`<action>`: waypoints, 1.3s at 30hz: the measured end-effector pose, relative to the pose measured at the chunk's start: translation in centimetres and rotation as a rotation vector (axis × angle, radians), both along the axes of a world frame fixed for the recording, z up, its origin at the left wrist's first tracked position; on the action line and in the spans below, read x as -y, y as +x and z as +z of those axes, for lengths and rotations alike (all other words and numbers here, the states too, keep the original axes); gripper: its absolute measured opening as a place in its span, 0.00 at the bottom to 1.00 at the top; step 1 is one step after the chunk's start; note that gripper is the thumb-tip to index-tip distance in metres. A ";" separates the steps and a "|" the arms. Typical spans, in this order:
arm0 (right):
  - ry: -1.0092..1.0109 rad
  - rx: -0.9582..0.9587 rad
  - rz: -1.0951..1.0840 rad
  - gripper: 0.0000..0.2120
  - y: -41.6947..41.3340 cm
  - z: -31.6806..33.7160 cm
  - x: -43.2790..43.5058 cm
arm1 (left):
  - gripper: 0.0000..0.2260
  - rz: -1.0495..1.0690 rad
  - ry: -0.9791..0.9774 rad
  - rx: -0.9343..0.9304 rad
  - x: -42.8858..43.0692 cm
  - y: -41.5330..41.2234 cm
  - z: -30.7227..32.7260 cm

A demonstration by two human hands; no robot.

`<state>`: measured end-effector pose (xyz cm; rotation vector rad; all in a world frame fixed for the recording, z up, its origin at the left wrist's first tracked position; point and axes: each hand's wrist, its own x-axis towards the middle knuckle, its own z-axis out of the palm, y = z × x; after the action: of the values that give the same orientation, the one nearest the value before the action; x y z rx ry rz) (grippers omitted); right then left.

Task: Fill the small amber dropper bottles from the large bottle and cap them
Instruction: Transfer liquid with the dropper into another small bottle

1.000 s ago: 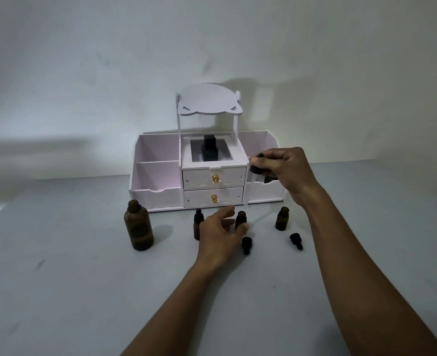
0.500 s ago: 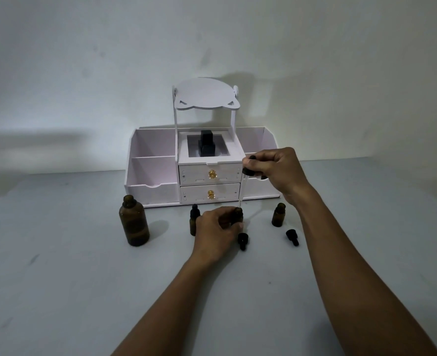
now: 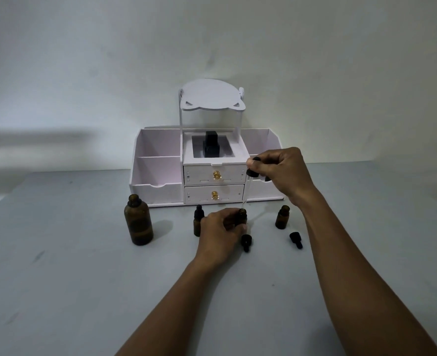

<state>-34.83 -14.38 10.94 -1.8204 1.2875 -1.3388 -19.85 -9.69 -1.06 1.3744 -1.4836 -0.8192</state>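
The large amber bottle [image 3: 138, 222] stands open at the left of the table. My left hand [image 3: 220, 231] grips the middle small amber bottle [image 3: 242, 217], which is uncapped. Above it my right hand [image 3: 282, 172] pinches the black bulb of a long glass dropper [image 3: 246, 191], whose tip hangs at that bottle's mouth. A capped small bottle [image 3: 198, 220] stands just left of my left hand. An uncapped small bottle [image 3: 282, 217] stands to the right. Two black dropper caps lie on the table, one [image 3: 246, 242] by my left hand, the other [image 3: 296, 239] further right.
A white and pink desk organiser [image 3: 161, 188] with two drawers and gold knobs stands at the back against the wall. A black box-shaped object [image 3: 211, 147] sits in its top compartment. The grey table [image 3: 84, 291] stretches toward me.
My left hand moved forward and closed around the middle small bottle. My right hand lowered the dropper so its tip came down to that bottle's mouth.
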 end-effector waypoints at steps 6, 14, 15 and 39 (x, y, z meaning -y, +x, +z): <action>-0.044 0.076 0.018 0.02 0.2 1.3 -0.7 | 0.27 0.004 0.045 -0.045 -1.7 0.3 0.7; -0.138 0.249 0.143 0.04 2.8 3.1 -2.3 | 0.18 0.031 -0.153 0.108 -6.5 6.0 3.5; -0.142 0.275 0.170 0.04 3.4 3.3 -2.5 | 0.17 0.064 -0.213 0.079 -7.0 7.1 3.8; -0.035 0.385 0.294 0.06 16.1 0.8 -3.0 | 0.24 0.142 -0.118 -0.147 -4.5 19.8 -0.4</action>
<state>-18.70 -11.40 11.71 -1.5961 0.7687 -1.4584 -0.09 -5.18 -1.44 1.2875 -1.2849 -0.7156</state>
